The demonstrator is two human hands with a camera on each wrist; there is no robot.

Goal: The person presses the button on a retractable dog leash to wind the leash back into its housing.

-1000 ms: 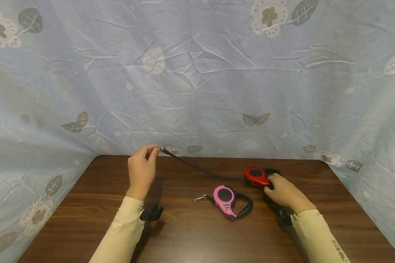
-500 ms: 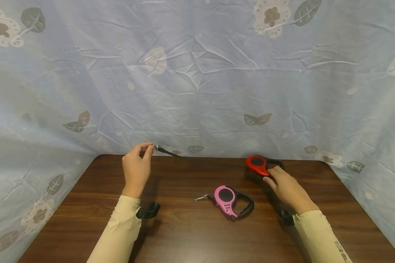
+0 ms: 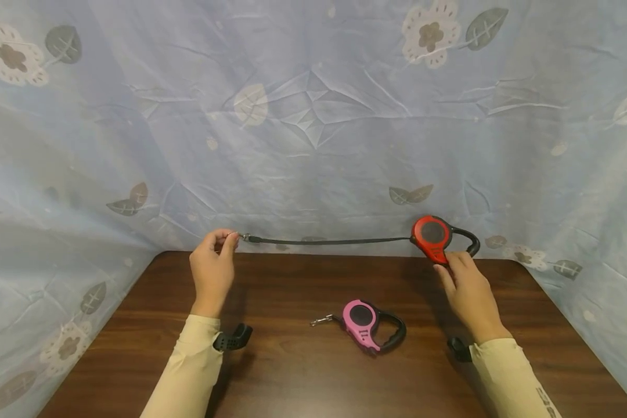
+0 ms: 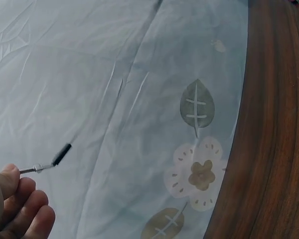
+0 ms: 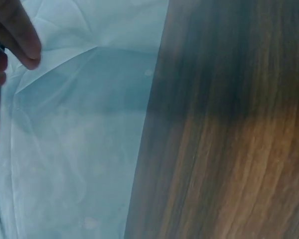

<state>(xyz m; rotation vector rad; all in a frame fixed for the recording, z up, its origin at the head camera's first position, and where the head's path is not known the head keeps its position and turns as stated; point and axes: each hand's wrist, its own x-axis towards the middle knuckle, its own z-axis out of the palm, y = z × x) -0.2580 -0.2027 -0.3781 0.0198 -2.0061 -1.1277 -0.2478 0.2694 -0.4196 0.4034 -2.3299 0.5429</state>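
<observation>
In the head view, a red retractable dog leash (image 3: 431,233) with a black loop handle is held up near the table's far edge. My right hand (image 3: 472,296) grips the lower end of its casing. From it a black cord (image 3: 329,242) stretches left in a nearly straight line to a metal clip (image 3: 246,237). The thumb and fingers of my left hand (image 3: 212,270) pinch that clip; the left wrist view shows the clip (image 4: 37,168) at the fingertips. A pink retractable leash (image 3: 359,315) lies on the table between my hands, its small metal clip (image 3: 321,320) pointing left.
The dark wooden table (image 3: 303,377) spreads below both hands. Behind it hangs a pale blue floral cloth (image 3: 313,174), close to the far edge. Black wrist bands (image 3: 233,338) sit on both sleeves.
My right hand has lifted the red leash off the table, up and slightly right. The left hand has shifted a little left, and the sagging cord is now nearly straight. The pink leash stays put.
</observation>
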